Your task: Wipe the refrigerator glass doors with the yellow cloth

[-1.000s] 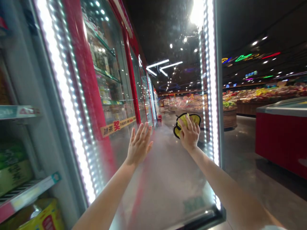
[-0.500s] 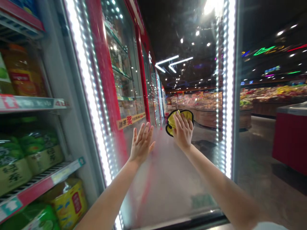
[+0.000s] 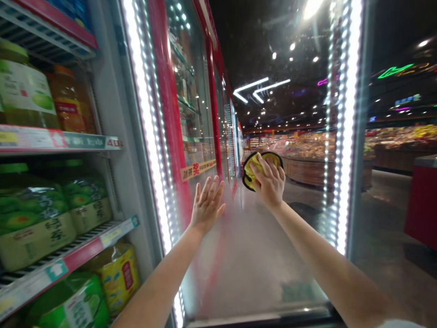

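Note:
A glass door (image 3: pixel 252 264) with bright light strips along both sides stands in front of me. My left hand (image 3: pixel 207 203) is spread flat against the glass, left of the middle, holding nothing. To its right and slightly higher, my right hand (image 3: pixel 269 180) presses a yellow cloth (image 3: pixel 252 169) with black edging to the pane. The fingers of that hand lie over the cloth, which sticks out to their left and above them.
Cooler shelves on the left hold juice bottles (image 3: pixel 68 102), green packs (image 3: pixel 30 209) and a yellow pack (image 3: pixel 120 275). Red-framed coolers (image 3: pixel 213 91) show beyond the glass. Produce displays (image 3: pixel 307 168) and a red counter (image 3: pixel 421 200) stand to the right.
The view has turned left, so more of the shelves shows and the door appears farther right. Both hands remain at the glass, the right one still with the cloth.

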Tool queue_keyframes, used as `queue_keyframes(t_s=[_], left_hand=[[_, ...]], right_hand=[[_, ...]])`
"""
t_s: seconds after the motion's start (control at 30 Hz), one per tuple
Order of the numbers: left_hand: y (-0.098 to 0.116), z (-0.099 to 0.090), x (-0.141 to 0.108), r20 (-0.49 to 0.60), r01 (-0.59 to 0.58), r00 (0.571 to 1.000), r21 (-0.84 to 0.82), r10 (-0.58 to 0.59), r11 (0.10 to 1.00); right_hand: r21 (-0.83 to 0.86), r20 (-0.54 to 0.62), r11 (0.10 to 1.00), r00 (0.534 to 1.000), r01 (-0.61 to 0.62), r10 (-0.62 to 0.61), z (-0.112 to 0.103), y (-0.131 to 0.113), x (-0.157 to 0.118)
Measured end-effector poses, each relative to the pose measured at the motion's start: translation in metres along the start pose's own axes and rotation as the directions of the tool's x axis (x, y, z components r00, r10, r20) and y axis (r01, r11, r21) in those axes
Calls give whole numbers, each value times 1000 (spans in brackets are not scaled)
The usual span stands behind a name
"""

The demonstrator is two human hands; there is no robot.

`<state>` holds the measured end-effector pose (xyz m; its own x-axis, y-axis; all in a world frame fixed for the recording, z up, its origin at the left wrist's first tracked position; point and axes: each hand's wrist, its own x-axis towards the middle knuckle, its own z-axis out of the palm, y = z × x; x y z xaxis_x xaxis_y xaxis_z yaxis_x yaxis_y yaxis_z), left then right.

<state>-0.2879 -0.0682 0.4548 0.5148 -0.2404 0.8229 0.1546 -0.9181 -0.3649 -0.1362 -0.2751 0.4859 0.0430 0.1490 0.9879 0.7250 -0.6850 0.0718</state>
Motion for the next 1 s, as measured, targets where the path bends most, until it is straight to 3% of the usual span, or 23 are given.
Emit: queue_keyframes(t_s=[0.07, 0.17, 0.23, 0.3, 0.37, 0.43, 0.5, 0.57, 0.63, 0.73, 0.8, 0.87, 0.93, 1.0], left_hand=[[0, 0, 0, 2, 2, 1000, -2, -2, 1000], [2, -1, 1, 5, 12, 1000, 1, -12, 1000], [3, -2, 1, 8, 15, 1000, 3, -15, 1000], [2, -2, 0, 10, 10, 1000, 2, -10, 1000], [1, -2, 0, 9, 0, 1000, -4, 0, 1000], [-1, -2, -1, 7, -13, 1000, -14, 13, 1000], [-3, -3, 0, 6, -22, 1000, -20, 22, 1000], [-3, -5, -1, 10, -23, 1000, -20, 23, 1000], [-3, -6, -2, 12, -13, 1000, -13, 13, 1000], [-3, -8, -8, 8, 10, 1000, -3, -10, 1000], [-5, -10, -15, 12, 17, 1000, 0, -17, 1000], [-9, -12, -23, 25, 14, 1000, -1, -14, 1000], [-14, -13, -31, 37, 16, 999, -1, -16, 1000], [-19, -14, -38, 43, 28, 999, 2, -28, 1000]], right_hand=[[5, -13, 999, 999, -41, 41, 7, -21, 16], [44, 57, 991, 990, 129, -131, 9, -36, 7], [78, 111, 947, 941, 311, -319, 3, -24, -16], [82, 143, 904, 892, 421, -428, -6, 3, -38], [21, 141, 933, 923, 359, -358, -14, 33, -44], [-63, 77, 988, 988, 138, -133, -17, 52, -29], [-91, -17, 991, 995, -99, 98, -13, 53, 1], [-68, -67, 975, 976, -210, 205, -6, 34, 30], [-46, -47, 983, 984, -176, 174, 0, 8, 44], [-26, 88, 998, 994, 66, -63, 1, -14, 27], [7, 196, 965, 946, 262, -258, -5, -6, 3], [25, 252, 935, 903, 355, -350, -14, 14, -14], [-7, 229, 959, 934, 282, -273, -20, 32, -13], [-54, 143, 994, 986, 96, -88, -19, 35, 4]])
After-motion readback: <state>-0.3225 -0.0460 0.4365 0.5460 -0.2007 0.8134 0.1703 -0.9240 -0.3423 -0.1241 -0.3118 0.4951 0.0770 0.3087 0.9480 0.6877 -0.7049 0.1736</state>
